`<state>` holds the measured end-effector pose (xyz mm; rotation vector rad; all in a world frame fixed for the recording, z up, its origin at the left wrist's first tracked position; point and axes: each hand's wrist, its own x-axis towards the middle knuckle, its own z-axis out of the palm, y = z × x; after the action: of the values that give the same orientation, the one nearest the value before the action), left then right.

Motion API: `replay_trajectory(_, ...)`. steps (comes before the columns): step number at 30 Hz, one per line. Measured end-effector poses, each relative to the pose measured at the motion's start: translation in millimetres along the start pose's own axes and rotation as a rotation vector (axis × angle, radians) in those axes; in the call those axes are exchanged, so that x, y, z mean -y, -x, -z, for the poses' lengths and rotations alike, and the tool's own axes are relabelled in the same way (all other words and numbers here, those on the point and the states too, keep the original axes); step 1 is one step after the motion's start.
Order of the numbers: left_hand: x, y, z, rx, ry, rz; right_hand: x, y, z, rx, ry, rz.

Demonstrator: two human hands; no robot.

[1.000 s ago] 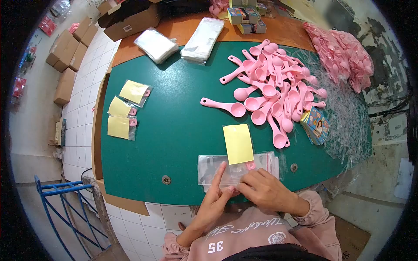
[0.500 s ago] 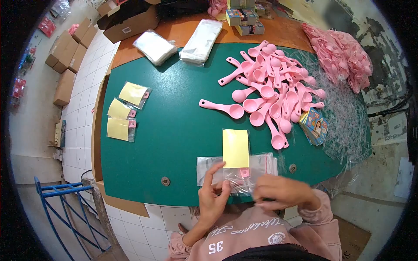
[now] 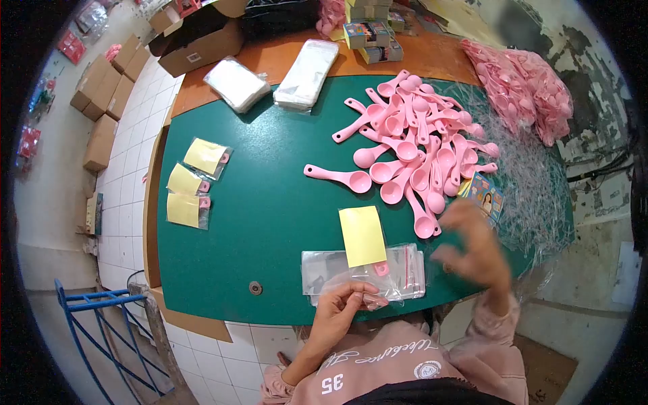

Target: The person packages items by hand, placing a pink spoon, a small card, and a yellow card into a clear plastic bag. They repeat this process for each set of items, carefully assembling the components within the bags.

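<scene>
My left hand (image 3: 341, 312) pinches the near end of a clear plastic bag (image 3: 370, 275). A yellow card (image 3: 363, 236) lies at the far end of that bag, with the pink handle tip of a measuring spoon (image 3: 381, 268) showing beside it. Under them is a stack of clear resealable bags (image 3: 324, 270) near the table's front edge. Blurred by motion, my right hand (image 3: 478, 253) hovers just nearer than a stack of printed cards (image 3: 487, 196); its thumb and fingers are apart and nothing shows between them. One pink measuring spoon (image 3: 337, 177) lies apart from the pile.
A heap of pink spoons (image 3: 418, 142) covers the table's right side, with crumpled plastic (image 3: 533, 182) beyond. Packed bags with yellow cards (image 3: 187, 209) lie at left. Bag stacks (image 3: 307, 74), bundled cards (image 3: 371, 37) and a bulging spoon sack (image 3: 520, 88) sit at the back.
My right hand has moved right and away from the bag, towards the printed cards. My left hand has shifted right onto the bag's near end and closed on it.
</scene>
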<state>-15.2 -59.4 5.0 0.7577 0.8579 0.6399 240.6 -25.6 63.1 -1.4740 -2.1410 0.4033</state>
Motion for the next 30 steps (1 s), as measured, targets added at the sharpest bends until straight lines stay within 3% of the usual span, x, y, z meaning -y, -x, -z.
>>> replay_trajectory(2, -4, 1, 1, 0.017, 0.018, -0.043, 32, 8, -38, 0.219, -0.272, -0.098)
replay_trajectory(5, -8, 6, 4, 0.050, 0.054, -0.085, 30, 16, -66, 0.090, -0.329, -0.053)
replay_trajectory(9, -3, 8, 15, 0.088, 0.033, -0.104, 30, 15, -62, 0.103, -0.474, -0.120)
replay_trajectory(15, -11, 9, 16, -0.024, 0.016, -0.113, 30, 19, -61, 0.122, -0.576, -0.108)
replay_trajectory(17, -11, 9, 9, -0.140, -0.465, -0.201, 31, 20, -64, 0.133, -0.582, -0.107)
replay_trajectory(25, -3, 12, 11, -0.128, -0.340, -0.216, 37, 22, -73, 0.135, -0.367, -0.141)
replay_trajectory(30, -6, 16, 12, 0.052, 0.059, -0.219, 41, 17, -90, -0.031, -0.267, 0.040)
